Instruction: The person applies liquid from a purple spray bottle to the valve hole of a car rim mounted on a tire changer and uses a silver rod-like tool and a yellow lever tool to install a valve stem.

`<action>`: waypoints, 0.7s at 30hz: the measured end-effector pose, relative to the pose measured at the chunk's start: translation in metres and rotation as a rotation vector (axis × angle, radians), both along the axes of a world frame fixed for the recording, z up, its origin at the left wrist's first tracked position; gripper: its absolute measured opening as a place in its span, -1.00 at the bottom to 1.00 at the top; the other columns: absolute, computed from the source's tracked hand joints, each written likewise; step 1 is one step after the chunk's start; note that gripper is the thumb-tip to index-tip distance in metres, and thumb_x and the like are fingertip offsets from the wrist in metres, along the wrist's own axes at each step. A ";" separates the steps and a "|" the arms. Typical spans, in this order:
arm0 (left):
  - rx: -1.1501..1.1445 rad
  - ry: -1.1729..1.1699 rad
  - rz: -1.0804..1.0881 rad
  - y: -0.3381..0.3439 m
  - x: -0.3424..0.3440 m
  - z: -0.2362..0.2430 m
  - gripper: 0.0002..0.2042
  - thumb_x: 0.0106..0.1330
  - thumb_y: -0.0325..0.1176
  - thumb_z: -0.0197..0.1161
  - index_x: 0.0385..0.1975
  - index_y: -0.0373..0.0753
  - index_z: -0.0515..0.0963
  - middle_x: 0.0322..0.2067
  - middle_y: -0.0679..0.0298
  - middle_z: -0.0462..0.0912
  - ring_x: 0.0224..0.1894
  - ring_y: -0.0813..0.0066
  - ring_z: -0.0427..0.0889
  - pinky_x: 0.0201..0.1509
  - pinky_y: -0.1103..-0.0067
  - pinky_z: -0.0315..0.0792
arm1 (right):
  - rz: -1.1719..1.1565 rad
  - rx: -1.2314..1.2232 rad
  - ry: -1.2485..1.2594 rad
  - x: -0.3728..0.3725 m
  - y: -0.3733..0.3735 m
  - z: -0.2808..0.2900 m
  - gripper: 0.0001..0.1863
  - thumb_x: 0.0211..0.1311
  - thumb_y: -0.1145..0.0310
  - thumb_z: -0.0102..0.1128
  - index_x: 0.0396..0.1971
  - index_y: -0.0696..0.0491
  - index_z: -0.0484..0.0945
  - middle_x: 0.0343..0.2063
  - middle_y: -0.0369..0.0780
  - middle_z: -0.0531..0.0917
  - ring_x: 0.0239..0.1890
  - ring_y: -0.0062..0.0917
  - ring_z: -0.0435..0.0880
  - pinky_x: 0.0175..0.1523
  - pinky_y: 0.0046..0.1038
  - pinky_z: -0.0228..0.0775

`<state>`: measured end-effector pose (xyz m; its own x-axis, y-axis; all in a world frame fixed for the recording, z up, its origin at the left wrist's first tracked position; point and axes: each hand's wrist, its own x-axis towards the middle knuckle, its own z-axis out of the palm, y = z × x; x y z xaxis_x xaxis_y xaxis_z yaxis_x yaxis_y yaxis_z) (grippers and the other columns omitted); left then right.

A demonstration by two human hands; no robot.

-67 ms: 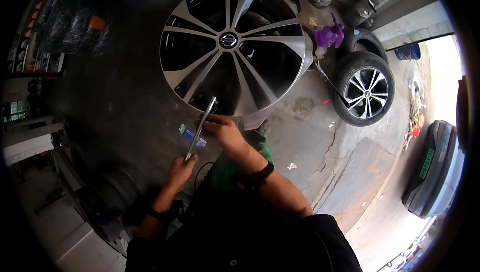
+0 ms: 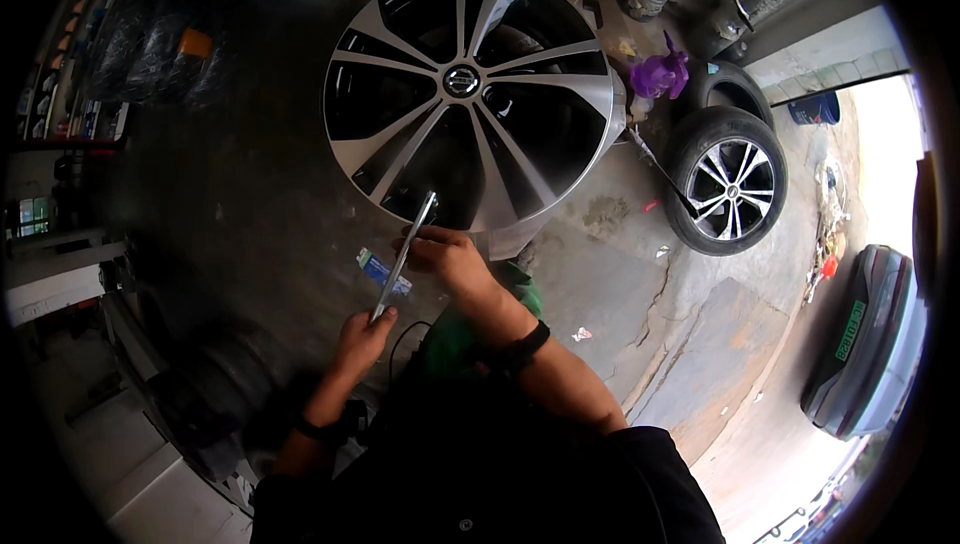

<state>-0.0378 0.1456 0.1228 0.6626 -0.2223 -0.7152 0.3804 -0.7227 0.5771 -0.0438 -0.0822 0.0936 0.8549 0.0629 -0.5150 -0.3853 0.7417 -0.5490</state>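
Rod (image 2: 403, 262), gripped low by left hand (image 2: 358, 346), higher by right hand (image 2: 440, 256), near wheel (image 2: 462, 82): apparently a handling step; next move calls for steady 2-handed control.

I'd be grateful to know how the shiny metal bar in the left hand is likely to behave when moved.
The shiny metal bar is probably stiff, as it looks straight. Its smooth-looking surface may be somewhat slippery. Since the left hand is at its lower end, the upper end might swing unless the right hand steadies it.
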 end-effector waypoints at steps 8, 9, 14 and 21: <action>0.023 -0.133 -0.171 -0.016 0.002 0.034 -0.48 0.49 0.01 0.12 -0.52 -0.39 0.50 -0.66 0.05 0.51 -0.55 0.19 0.57 -0.37 0.34 0.42 | -0.066 -0.269 -0.192 0.011 -0.022 0.015 -0.67 0.42 0.30 0.04 -0.09 0.27 0.59 -0.14 -0.07 0.74 -0.12 -0.31 0.76 0.05 -0.35 0.57; 0.025 -0.118 -0.195 -0.018 0.005 0.040 -0.47 0.49 0.02 0.11 -0.52 -0.40 0.50 -0.65 0.04 0.53 -0.53 0.14 0.60 -0.37 0.33 0.43 | -0.095 -0.114 0.007 0.019 -0.023 0.010 -0.69 0.42 0.31 0.01 -0.07 0.25 0.57 -0.17 -0.07 0.74 -0.13 -0.29 0.77 0.04 -0.34 0.57; -0.014 -0.155 -0.305 -0.011 0.011 0.038 -0.44 0.49 0.06 0.08 -0.52 -0.41 0.50 -0.64 -0.01 0.55 -0.50 0.02 0.64 -0.37 0.30 0.46 | -0.219 0.105 0.114 0.023 -0.015 0.009 -0.65 0.44 0.34 0.01 0.04 0.29 0.45 -0.06 0.02 0.67 0.00 -0.17 0.70 0.17 -0.18 0.56; 0.002 -0.173 -0.316 -0.002 0.014 0.003 -0.42 0.50 0.06 0.07 -0.55 -0.42 0.49 -0.70 -0.02 0.47 -0.56 0.04 0.59 -0.41 0.28 0.40 | -0.248 0.262 0.074 0.026 -0.014 -0.005 -0.69 0.45 0.32 0.01 -0.02 0.28 0.45 -0.01 0.06 0.63 0.09 -0.11 0.64 0.25 -0.11 0.50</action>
